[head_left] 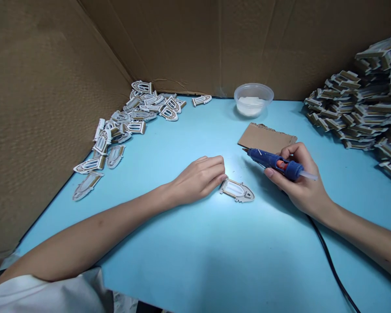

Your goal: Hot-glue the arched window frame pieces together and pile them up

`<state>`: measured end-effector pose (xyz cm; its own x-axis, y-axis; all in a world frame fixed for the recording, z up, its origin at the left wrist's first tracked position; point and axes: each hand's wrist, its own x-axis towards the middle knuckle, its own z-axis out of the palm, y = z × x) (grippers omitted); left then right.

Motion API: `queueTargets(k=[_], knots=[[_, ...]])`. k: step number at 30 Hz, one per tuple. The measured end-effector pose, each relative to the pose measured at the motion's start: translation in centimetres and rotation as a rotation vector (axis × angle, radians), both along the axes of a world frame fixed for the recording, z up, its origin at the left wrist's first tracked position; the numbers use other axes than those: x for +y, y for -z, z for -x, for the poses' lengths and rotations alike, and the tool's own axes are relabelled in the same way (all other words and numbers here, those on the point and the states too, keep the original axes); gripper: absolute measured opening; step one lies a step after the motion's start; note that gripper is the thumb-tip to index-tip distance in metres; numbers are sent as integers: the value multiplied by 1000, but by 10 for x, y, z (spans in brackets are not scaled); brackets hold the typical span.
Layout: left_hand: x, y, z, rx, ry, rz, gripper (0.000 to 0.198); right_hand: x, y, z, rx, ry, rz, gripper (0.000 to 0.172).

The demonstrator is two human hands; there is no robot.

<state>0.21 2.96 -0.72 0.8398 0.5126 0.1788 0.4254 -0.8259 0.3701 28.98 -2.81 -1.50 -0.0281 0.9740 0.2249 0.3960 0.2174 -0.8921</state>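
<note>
My right hand (304, 182) is wrapped round a blue hot glue gun (273, 163), its nozzle pointing left and a clear glue stick jutting from the back. Below and left of the nozzle, a small arched window-shaped piece (237, 190) lies on the blue tabletop, pale grey-white with brown edges. The fingers of my left hand (204, 178) are curled, with thumb and fingertips at the left end of this piece. The fingertips on the far side of that hand are hidden. A gap separates the nozzle from the piece.
Loose arched pieces (143, 106) are heaped along the left wall. A tall stack of similar pieces (361, 108) stands at the right. A clear plastic tub (253, 101) with white contents sits at the back, behind a cardboard scrap (265, 138). A black cord (332, 261) runs down right; cardboard walls (189, 43) enclose the table.
</note>
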Motion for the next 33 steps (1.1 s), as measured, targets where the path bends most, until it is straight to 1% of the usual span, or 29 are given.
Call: queueTargets(k=[6,11,16,21,23,28,31,33], knots=[[-1,0,0,-90,-62,102,30,1,1,-1,1,2,2,39],[-1,1,1,-180,-114,112,27,0,1,-1,13,-3,10,40],[-2,2,0,-194,-151,100,32,1,1,-1,-16,-7,-18,38],[-1,5,1,-233,-139,94,41,1,1,-1,14,-6,19,39],[0,5,1,-255,-149,116,38,0,1,0,13,-5,24,39],[1,3,1,-313,-205,165,22,1,1,-1,-19,-16,-12,37],[1,2,0,-321,-212,175,20,1,1,-1,-11,-20,-10,38],[0,1,0,-304,-208,176,23,1,1,-1,-13,-20,-11,37]])
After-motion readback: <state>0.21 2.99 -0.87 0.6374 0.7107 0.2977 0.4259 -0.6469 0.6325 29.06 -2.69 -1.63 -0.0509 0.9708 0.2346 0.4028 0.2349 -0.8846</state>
